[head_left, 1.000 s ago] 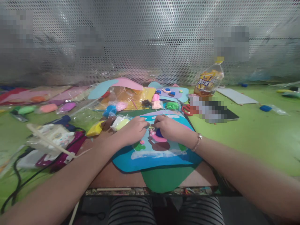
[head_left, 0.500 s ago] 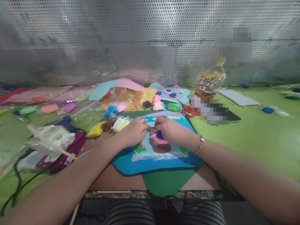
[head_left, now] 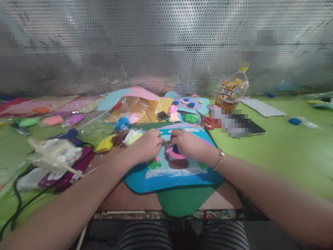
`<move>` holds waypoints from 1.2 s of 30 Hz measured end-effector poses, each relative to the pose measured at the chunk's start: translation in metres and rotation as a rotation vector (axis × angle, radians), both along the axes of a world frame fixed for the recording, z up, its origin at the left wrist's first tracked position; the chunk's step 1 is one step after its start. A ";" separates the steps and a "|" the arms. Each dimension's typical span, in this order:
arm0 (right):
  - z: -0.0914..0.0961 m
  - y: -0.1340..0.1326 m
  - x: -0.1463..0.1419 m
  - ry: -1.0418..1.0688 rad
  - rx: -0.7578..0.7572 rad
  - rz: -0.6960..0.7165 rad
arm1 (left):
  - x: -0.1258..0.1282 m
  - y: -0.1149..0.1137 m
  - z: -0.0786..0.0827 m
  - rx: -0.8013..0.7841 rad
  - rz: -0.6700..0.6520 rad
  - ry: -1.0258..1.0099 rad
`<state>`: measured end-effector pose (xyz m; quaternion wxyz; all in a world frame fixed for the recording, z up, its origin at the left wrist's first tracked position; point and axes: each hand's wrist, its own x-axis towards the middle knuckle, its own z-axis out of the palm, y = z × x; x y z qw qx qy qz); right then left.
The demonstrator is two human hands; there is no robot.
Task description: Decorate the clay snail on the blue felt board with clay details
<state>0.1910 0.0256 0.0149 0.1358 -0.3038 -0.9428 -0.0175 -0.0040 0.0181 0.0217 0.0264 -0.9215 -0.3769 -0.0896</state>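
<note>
A blue paper sheet [head_left: 169, 184] with a clay picture on it lies in front of me. Its middle carries a curved pink clay piece [head_left: 179, 155] above a brown patch [head_left: 177, 163], with dark blue clay [head_left: 176, 149] partly covered by my right hand [head_left: 186, 144]. My left hand [head_left: 152, 144] meets the right at the upper end of the pink piece. Both have their fingertips pinched together around a tiny bit that I cannot make out. Lower left on the sheet sit green clay [head_left: 155, 165] and a small pink flower [head_left: 157, 159].
Bagged clay, such as a yellow pack [head_left: 104, 144] and a green pack [head_left: 191, 118], lies around the sheet. Red-handled scissors [head_left: 207, 123] and a tilted-looking drink bottle [head_left: 232, 91] stand at the right back. A glue gun [head_left: 70, 136] and black cable [head_left: 19, 198] occupy the left.
The view has shifted slightly. Both hands stay at the same spot on the picture, with only small fingertip movement.
</note>
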 end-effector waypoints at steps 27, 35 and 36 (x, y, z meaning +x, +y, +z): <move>0.002 0.002 0.002 0.031 -0.070 -0.071 | -0.002 0.002 -0.002 -0.056 -0.018 -0.042; -0.001 0.005 0.002 0.078 -0.033 -0.045 | -0.002 0.002 -0.003 -0.032 0.007 -0.037; -0.002 0.005 0.002 0.081 -0.023 -0.033 | -0.002 0.002 -0.003 -0.030 0.006 -0.040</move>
